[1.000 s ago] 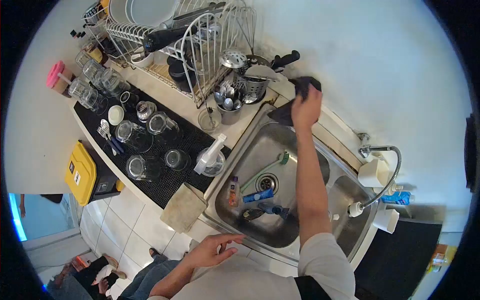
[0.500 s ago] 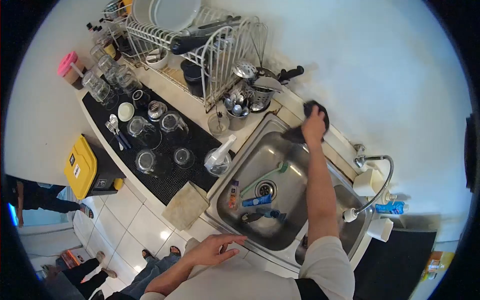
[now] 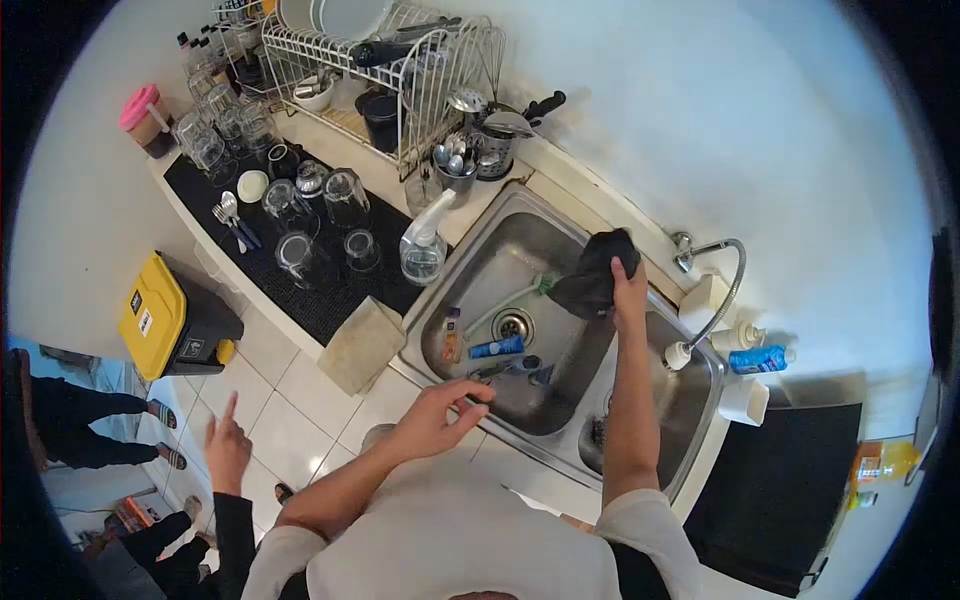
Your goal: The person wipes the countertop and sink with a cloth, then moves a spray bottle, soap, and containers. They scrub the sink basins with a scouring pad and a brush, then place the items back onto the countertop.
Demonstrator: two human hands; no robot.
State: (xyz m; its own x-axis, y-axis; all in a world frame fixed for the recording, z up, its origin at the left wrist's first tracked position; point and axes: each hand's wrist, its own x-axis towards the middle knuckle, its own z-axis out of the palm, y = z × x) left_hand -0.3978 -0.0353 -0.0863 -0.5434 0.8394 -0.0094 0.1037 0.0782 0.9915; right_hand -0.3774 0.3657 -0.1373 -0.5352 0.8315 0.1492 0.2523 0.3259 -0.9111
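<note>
My right hand (image 3: 630,290) grips a bunched black cloth (image 3: 590,280), which hangs over the back of the steel sink (image 3: 560,385). Nothing is in my left hand (image 3: 437,418), held in front of the sink's near edge with fingers bent and apart. Inside the large basin, a green-handled brush (image 3: 505,308) lies by the drain (image 3: 513,325). Beside it are a blue tube (image 3: 497,347), a small bottle with an orange label (image 3: 452,340) and a dark blue item (image 3: 525,366) I cannot make out.
Upturned glasses stand on a black mat (image 3: 300,320), near a spray bottle (image 3: 424,255) and a folded beige cloth (image 3: 362,345). Behind is a dish rack (image 3: 400,110). A flexible faucet (image 3: 740,270) arches over the small basin. Another person's hand (image 3: 228,450) points upward at lower left.
My right hand has brought the black cloth from the back ledge toward me, over the sink. My left hand has shifted slightly up. Another person's pointing hand has come into view at lower left.
</note>
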